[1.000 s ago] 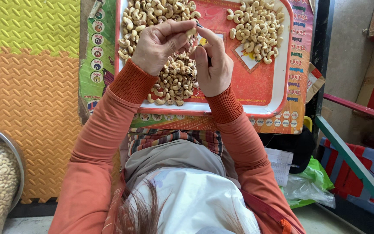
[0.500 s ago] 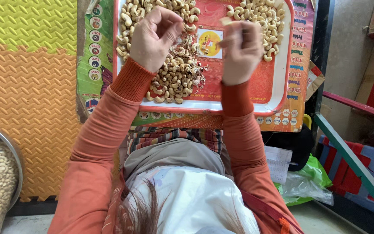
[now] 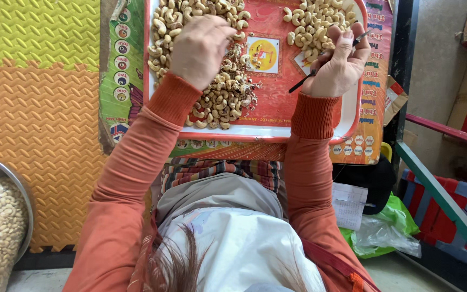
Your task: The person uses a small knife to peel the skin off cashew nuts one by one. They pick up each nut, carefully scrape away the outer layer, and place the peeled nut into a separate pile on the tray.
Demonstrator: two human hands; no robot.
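A thin dark tool [image 3: 328,64] was pinched in the grip of the right hand [image 3: 337,67], held above the red tray [image 3: 277,105] beside the right heap of cashews [image 3: 315,22]. The left hand [image 3: 200,47] was curled down onto the left heap of cashews [image 3: 212,81]; whether a nut was enclosed in that grip could not be told.

A slip of the pointed tool toward the fingers could be judged the main risk, since the nuts are small and smooth. The tray was seen to overhang the lap, so a press on its near edge might tip it and scatter the nuts.

Counted: one tray, two heaps of cashews with single nuts too many to number, one tool, two hands. One metal basin [image 3: 6,178] of pale kernels was seen at the left on the foam floor mat [image 3: 39,108], and one green bag [image 3: 390,227] at the right.
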